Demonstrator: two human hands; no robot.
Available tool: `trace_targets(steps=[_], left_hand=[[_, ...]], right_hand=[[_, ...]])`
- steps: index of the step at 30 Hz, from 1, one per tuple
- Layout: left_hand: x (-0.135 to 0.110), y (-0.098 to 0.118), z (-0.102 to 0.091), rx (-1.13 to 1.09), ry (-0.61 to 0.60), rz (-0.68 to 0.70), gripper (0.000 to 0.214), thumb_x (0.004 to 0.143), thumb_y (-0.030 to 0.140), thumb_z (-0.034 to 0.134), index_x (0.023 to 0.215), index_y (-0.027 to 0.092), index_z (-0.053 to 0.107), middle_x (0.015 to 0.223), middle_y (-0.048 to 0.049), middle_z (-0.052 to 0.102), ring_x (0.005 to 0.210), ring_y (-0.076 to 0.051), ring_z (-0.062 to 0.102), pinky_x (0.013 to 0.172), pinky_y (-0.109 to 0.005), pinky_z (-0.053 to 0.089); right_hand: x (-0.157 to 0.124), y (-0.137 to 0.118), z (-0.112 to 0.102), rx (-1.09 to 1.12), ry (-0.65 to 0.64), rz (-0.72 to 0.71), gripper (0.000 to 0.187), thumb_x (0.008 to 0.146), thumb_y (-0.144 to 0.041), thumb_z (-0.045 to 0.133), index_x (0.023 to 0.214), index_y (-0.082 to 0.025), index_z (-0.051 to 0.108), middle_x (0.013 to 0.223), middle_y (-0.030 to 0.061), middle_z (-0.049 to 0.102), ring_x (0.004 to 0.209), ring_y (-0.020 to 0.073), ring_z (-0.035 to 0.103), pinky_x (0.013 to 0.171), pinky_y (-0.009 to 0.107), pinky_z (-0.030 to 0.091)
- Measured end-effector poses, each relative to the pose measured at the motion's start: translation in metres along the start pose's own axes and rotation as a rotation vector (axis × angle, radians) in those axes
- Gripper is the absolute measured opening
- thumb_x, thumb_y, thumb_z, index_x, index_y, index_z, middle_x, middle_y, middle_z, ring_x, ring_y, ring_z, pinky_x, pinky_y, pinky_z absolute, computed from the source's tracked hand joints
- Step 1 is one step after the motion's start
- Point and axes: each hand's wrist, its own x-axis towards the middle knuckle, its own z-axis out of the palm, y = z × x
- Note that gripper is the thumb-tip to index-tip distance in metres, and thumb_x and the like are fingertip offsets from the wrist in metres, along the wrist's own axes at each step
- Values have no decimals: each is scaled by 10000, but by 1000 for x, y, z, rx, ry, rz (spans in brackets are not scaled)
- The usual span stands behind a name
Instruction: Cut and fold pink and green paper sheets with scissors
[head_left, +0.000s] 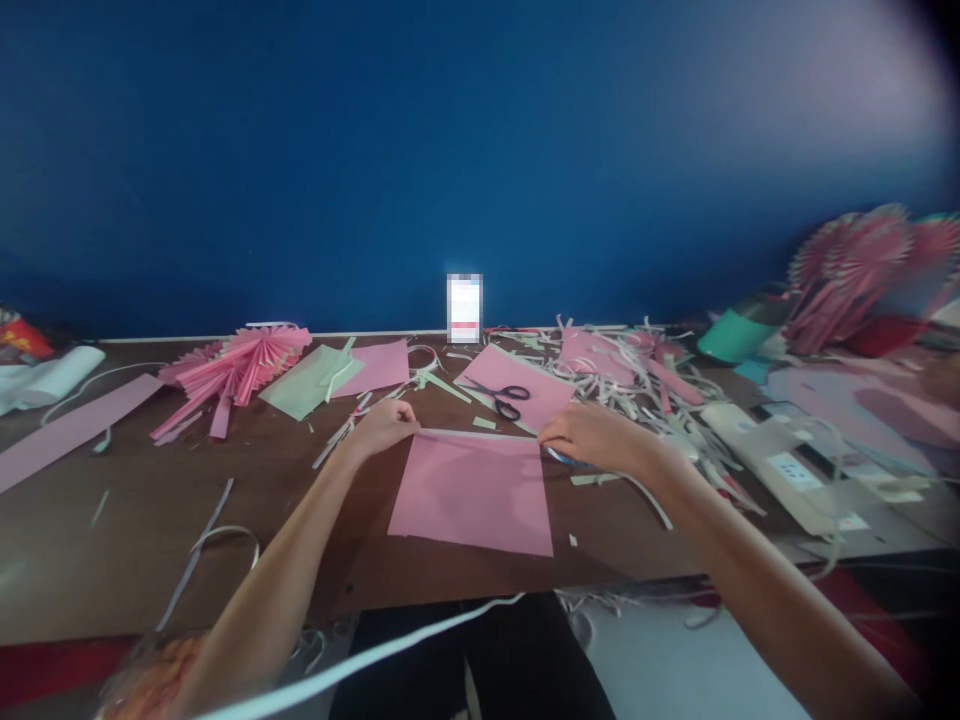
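A pink sheet of paper (474,492) lies in front of me on the brown table. My left hand (382,425) pinches its far left corner between thumb and fingers. At the far right corner my right hand (581,432) grips the same edge, fingers closed. A thin pale strip runs along that edge between the hands. Something blue, perhaps a tool handle, shows under my right hand; its kind is hidden. Just beyond the sheet, black-handled scissors (507,398) rest on another pink paper piece (541,385).
Folded pink paper fans (244,372) lie at the left, beside a pale green sheet (304,385). Paper scraps (630,365) are heaped at the right, near a white power strip (780,475). A lit phone (465,308) stands against the blue wall (375,170).
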Motion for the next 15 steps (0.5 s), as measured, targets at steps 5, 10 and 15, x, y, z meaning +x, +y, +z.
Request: trace_targets(steps=[5,10,15], left_hand=[[-3,1,0,31,27,-22,182,704,353,552,667,178,587,671,-12,605,629,-155,542,546,-260,338],[-6,-1,-1,86,-4,-2,185,727,362,548,705,184,593,746,-24,642,678,-163,573,586,-259,356],[-6,-3,-1,127,14,-28,203,741,383,545,734,187,599,788,-29,658,713,-170,589,601,-255,358]], right_hand=[[-4,-2,-2,-48,-4,37,267,885,-254,468,952,-278,725,964,25,716,910,203,638,755,274,427],[-5,-4,1,-83,-25,68,269,873,-228,483,963,-302,725,951,27,715,901,216,643,762,286,431],[-2,-6,6,-124,-31,93,260,869,-207,493,940,-285,730,924,48,715,887,227,649,751,287,444]])
